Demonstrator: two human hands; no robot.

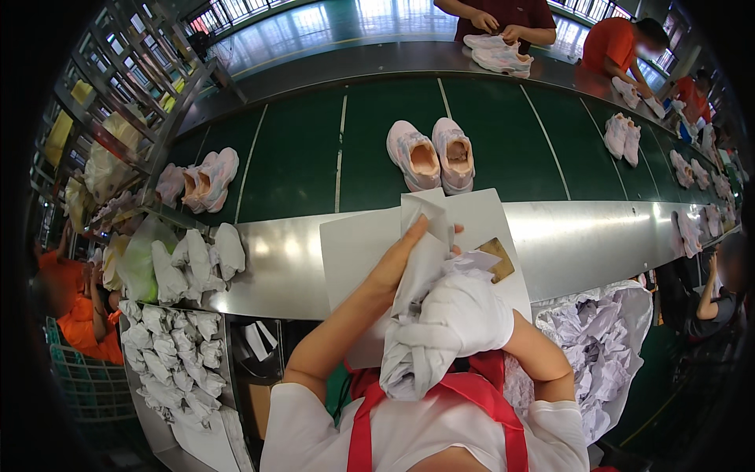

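My left hand (403, 256) is closed round a bundle of crumpled white paper (413, 275), with fingertips showing on its far side. The bundle hangs in front of my chest, above flat white sheets on the metal ledge. My right forearm (543, 362) reaches up to the thick, rounded lower part of the bundle. White paper covers my right hand, so its fingers are hidden. Just beyond the sheets, a pair of pale pink sneakers (425, 161) stands on the green conveyor belt, openings toward me. A brown patch (496, 260) shows at the right of the sheets.
Paper-stuffed bundles (200, 263) lie on the metal ledge (582, 236) at left, with more in a bin (177, 354) below. A sack of crumpled paper (594, 346) stands at right. More sneakers (211, 182) sit along the belt. Co-workers (503, 20) handle shoes across it.
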